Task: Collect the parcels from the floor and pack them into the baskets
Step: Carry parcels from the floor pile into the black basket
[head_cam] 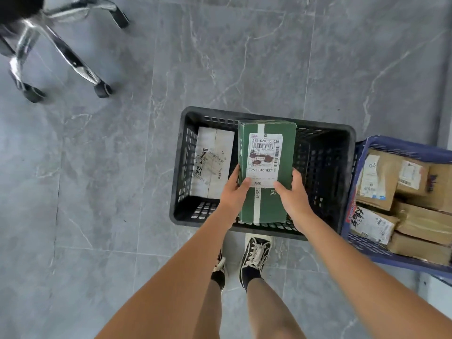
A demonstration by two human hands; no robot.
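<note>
A green parcel (267, 133) with a white shipping label hangs over the middle of the black basket (325, 133). My left hand (235, 190) grips its left side, thumb on the label. My right hand (292, 192) grips its right side the same way. Inside the black basket, along the left wall, lies a white parcel (215, 162) with handwriting on it. To the right stands a blue basket (401, 145) filled with several brown cardboard parcels (381, 179), its far right side cut off by the frame.
A swivel chair's chrome base (61, 47) with black castors stands at the top left. Grey marble floor tiles (97, 167) spread around both baskets. My feet in black-and-white sneakers (255, 253) stand just in front of the black basket.
</note>
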